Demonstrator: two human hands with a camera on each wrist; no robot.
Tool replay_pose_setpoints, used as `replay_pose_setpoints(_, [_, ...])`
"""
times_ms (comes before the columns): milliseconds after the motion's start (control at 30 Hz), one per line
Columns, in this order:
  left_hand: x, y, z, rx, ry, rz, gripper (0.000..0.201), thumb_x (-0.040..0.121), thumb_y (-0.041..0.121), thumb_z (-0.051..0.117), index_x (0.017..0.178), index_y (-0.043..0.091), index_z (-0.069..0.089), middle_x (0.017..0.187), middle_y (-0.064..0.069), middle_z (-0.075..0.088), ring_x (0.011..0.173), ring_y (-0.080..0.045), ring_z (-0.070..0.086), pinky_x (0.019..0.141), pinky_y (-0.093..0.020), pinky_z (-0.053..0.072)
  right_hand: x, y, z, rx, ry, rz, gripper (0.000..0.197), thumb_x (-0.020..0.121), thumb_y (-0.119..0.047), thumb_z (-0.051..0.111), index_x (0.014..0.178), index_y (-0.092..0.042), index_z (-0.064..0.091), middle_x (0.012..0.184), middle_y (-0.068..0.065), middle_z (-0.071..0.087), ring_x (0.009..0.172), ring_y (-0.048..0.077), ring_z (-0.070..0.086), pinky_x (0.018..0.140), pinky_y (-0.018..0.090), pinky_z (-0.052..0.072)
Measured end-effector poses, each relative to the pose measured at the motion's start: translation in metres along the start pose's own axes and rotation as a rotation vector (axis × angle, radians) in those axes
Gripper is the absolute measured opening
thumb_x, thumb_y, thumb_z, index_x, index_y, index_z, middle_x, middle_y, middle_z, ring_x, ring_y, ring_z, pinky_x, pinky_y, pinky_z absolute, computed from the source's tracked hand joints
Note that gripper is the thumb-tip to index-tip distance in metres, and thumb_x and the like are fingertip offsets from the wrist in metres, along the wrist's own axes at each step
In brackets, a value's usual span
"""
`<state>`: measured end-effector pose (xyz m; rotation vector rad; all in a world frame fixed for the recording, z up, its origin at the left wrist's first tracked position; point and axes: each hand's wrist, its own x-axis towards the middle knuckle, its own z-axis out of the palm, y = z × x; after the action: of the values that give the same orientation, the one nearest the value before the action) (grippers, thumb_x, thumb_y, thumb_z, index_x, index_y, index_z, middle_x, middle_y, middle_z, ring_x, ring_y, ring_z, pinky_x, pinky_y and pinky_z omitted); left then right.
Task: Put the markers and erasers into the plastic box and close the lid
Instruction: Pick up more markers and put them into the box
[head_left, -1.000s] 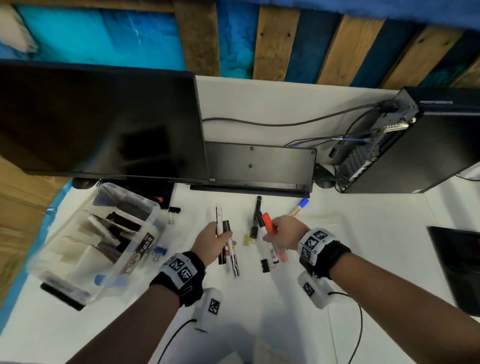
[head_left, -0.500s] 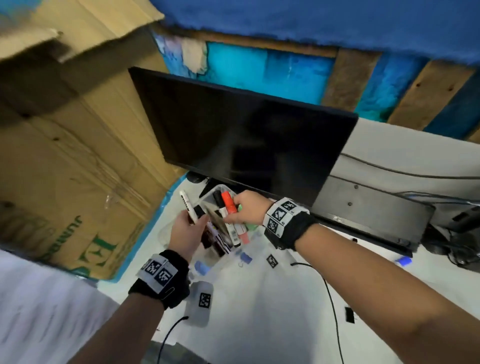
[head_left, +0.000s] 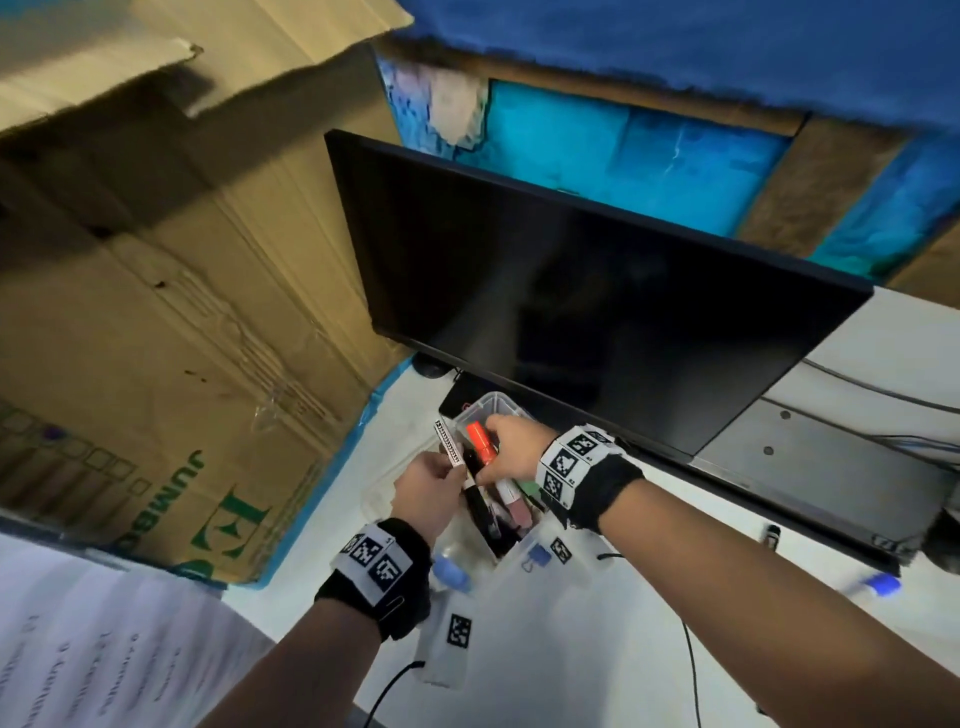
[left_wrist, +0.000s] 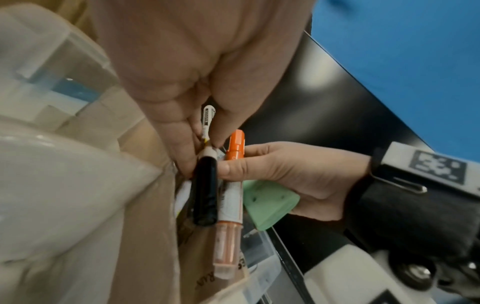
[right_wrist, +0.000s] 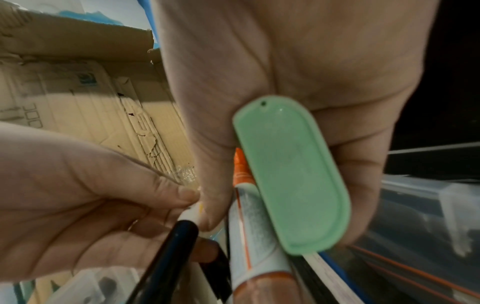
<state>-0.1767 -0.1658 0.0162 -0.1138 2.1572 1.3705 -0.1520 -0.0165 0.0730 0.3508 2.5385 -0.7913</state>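
The clear plastic box stands on the white table under the monitor's left end, open at the top. My left hand pinches a white barcode-labelled marker and a black-capped marker over the box. My right hand grips an orange marker between thumb and fingers, with a mint-green eraser tucked against its palm. Both hands touch above the box, and the marker ends point down into it. Several markers lie inside, blurred.
A black monitor hangs right behind the box. A large cardboard box walls off the left. A blue binder clip lies near the box. A blue-capped marker lies far right on the table. Printed paper sits at lower left.
Both hands carried their markers from the middle of the table leftwards to above the plastic box. The head view swung left, and the hands have drawn closer together.
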Motion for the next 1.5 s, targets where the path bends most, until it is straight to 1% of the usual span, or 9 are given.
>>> replay_pose_setpoints(100, [-0.014, 0.018, -0.003, -0.010, -0.014, -0.014, 0.029, 0.074, 0.021, 0.073, 0.093, 0.018, 0.051, 0.083, -0.008, 0.067, 0.071, -0.027, 0.065, 0.077, -0.046, 0.059, -0.001, 0.001, 0.001, 0.026, 0.023, 0.002, 0.043, 0.070, -0.030, 0.079, 0.102, -0.015, 0.055, 0.098, 0.002, 0.066, 0.091, 0.021, 0.062, 0.080, 0.032, 0.050])
replay_pose_setpoints(233, [-0.018, 0.021, -0.003, 0.059, -0.019, 0.022, 0.035, 0.069, 0.025, 0.074, 0.089, 0.030, 0.046, 0.081, -0.005, 0.067, 0.073, -0.025, 0.066, 0.077, -0.046, 0.058, -0.003, 0.002, 0.003, 0.003, 0.007, 0.012, 0.037, 0.070, -0.026, 0.078, 0.097, -0.015, 0.055, 0.094, 0.003, 0.063, 0.089, 0.022, 0.061, 0.077, 0.032, 0.049])
replay_pose_setpoints(467, [-0.021, 0.023, 0.000, 0.169, -0.061, 0.015, 0.053, 0.075, 0.020, 0.076, 0.115, 0.019, 0.040, 0.083, -0.010, 0.071, 0.061, -0.019, 0.068, 0.064, -0.035, 0.061, -0.004, 0.005, 0.005, -0.041, 0.009, -0.002, 0.065, 0.069, -0.025, 0.080, 0.121, -0.019, 0.042, 0.110, 0.005, 0.059, 0.094, 0.023, 0.061, 0.076, 0.034, 0.051])
replay_pose_setpoints(733, [-0.028, 0.029, -0.038, 0.262, 0.094, 0.144, 0.041, 0.081, 0.040, 0.065, 0.114, 0.018, 0.055, 0.106, -0.009, 0.061, 0.087, -0.022, 0.061, 0.076, -0.037, 0.052, -0.018, 0.010, 0.006, 0.217, 0.158, -0.111, 0.049, 0.073, -0.009, 0.063, 0.113, -0.020, 0.037, 0.117, 0.005, 0.034, 0.102, 0.024, 0.054, 0.092, 0.039, 0.049])
replay_pose_setpoints(933, [-0.039, -0.010, -0.075, 0.275, 0.252, 0.039, 0.062, 0.081, 0.039, 0.067, 0.135, 0.021, 0.042, 0.138, -0.018, 0.035, 0.131, -0.037, 0.035, 0.110, -0.047, 0.033, -0.040, -0.010, 0.025, 0.282, 0.112, -0.382, 0.040, 0.076, -0.016, 0.074, 0.105, -0.022, 0.048, 0.119, 0.001, 0.049, 0.102, 0.012, 0.054, 0.086, 0.017, 0.046])
replay_pose_setpoints(1033, [-0.038, -0.032, -0.071, 0.096, 0.080, -0.073, 0.063, 0.087, 0.042, 0.059, 0.142, 0.023, 0.034, 0.139, -0.019, 0.043, 0.123, -0.037, 0.048, 0.101, -0.052, 0.045, -0.047, -0.016, 0.051, 0.225, 0.087, -0.450, 0.034, 0.074, -0.023, 0.078, 0.099, -0.020, 0.056, 0.111, -0.003, 0.058, 0.096, 0.007, 0.055, 0.083, 0.016, 0.046])
replay_pose_setpoints(1133, [-0.040, -0.036, -0.066, -0.095, 0.022, -0.110, 0.048, 0.092, 0.037, 0.053, 0.137, 0.026, 0.039, 0.110, -0.015, 0.058, 0.098, -0.036, 0.061, 0.086, -0.054, 0.054, -0.052, -0.015, 0.073, 0.124, 0.089, -0.428, 0.032, 0.077, -0.025, 0.075, 0.102, -0.018, 0.056, 0.110, -0.004, 0.061, 0.084, 0.003, 0.048, 0.075, 0.015, 0.039])
replay_pose_setpoints(1267, [-0.042, -0.033, -0.067, -0.137, 0.004, -0.092, 0.040, 0.093, 0.036, 0.052, 0.131, 0.026, 0.044, 0.088, -0.006, 0.057, 0.083, -0.030, 0.058, 0.089, -0.058, 0.052, -0.055, -0.007, 0.096, -0.099, 0.162, -0.392, 0.023, 0.082, -0.029, 0.067, 0.100, -0.019, 0.057, 0.112, -0.002, 0.053, 0.099, 0.013, 0.044, 0.096, 0.035, 0.031])
replay_pose_setpoints(1500, [-0.042, -0.034, -0.070, -0.172, -0.025, -0.061, 0.039, 0.093, 0.031, 0.052, 0.131, 0.023, 0.044, 0.107, -0.016, 0.061, 0.090, -0.030, 0.061, 0.092, -0.059, 0.051, -0.046, -0.013, 0.092, -0.429, 0.185, -0.294, 0.018, 0.083, -0.031, 0.062, 0.094, -0.018, 0.066, 0.109, 0.003, 0.052, 0.107, 0.025, 0.042, 0.093, 0.039, 0.031])
